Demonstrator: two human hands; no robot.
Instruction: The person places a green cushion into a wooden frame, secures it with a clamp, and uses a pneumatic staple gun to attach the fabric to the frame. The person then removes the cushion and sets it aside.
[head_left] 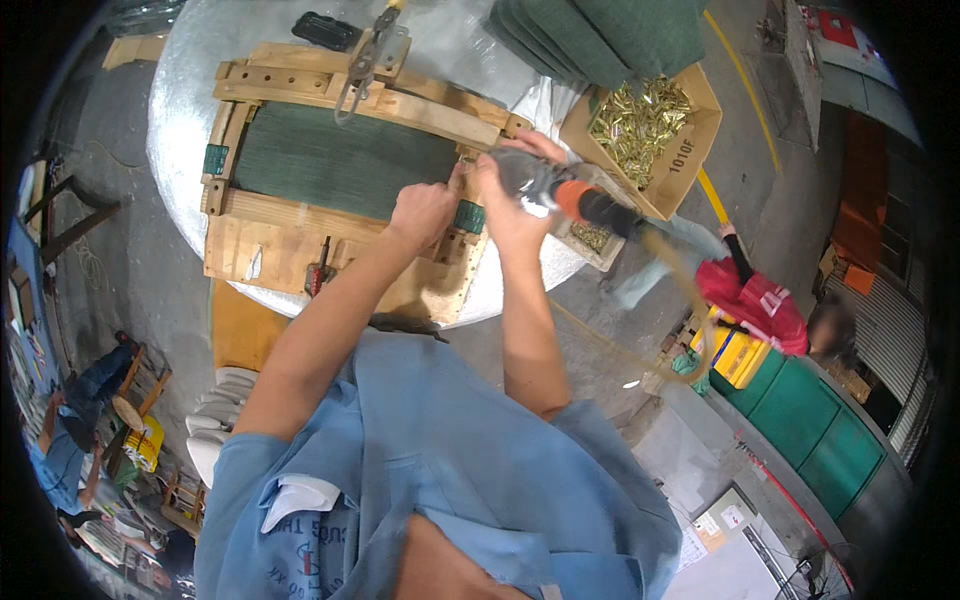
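Observation:
A dark green rectangular panel [330, 158] lies inside a wooden frame jig [300, 235] on a round table [180, 120] with a shiny silvery cover. My right hand [515, 215] is wrapped round an air-powered driver [535, 185], metallic with an orange ring, at the jig's right end. A hose runs from its back end. My left hand [425, 212] is closed at the panel's right edge, its fingertips near the driver's front. What they pinch, if anything, is too small to make out. Green blocks [469, 216] sit at the jig's sides.
At the right stands a cardboard box [690, 150] of brass-coloured metal parts, above a small tray [595, 242] of small fasteners. Green panels [600, 40] are stacked behind. A metal tool [365, 60] lies over the jig's far rail. A person in red [755, 300] is off right.

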